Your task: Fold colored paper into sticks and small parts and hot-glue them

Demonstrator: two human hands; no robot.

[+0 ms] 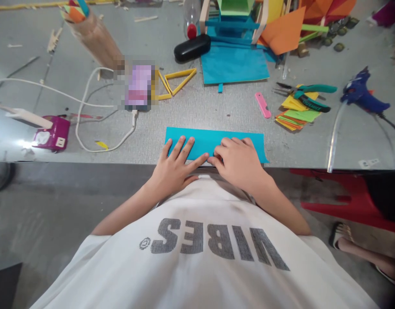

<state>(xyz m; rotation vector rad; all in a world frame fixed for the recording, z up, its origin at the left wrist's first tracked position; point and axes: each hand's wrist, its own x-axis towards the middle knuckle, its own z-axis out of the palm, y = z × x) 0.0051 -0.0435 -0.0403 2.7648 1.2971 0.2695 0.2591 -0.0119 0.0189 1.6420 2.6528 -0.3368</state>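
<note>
A strip of blue paper (205, 141) lies along the table's front edge, right in front of me. My left hand (173, 167) rests flat on its left part, fingers spread and holding nothing. On the right part, my right hand (239, 161) has its fingers curled, with thumb and forefinger pinched at the paper's near edge. The fingers hide part of that edge. Beyond the strip lie a pink folding cutter (262, 105) and a larger blue paper piece (235, 64).
A purple-screened phone (140, 86) with a white cable and yellow triangle frames (180, 80) lie ahead left. Ahead right are pliers (308, 94) on paper scraps and a blue glue gun (365, 92). A magenta lamp (54, 133) stands left; a red stool (339, 197) sits lower right.
</note>
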